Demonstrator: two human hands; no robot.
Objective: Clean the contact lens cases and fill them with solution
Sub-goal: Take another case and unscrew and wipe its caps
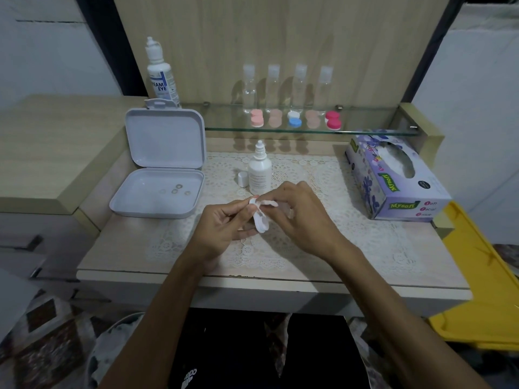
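At the centre of the frame our left hand (224,220) pinches the white lens case (259,220) above the worktop (140,248), while our right hand (297,211) pinches a tissue (266,203) against it. We should probably wipe each well fully, gripping firmly.

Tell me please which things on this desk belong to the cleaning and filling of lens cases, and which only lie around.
For the job:
- white lens case, held in the left hand and right hand
- small uncapped bottle and its cap
- lens cases on the glass shelf
- large solution bottle
- tissue box

Lying about:
- open white box
- four clear empty bottles
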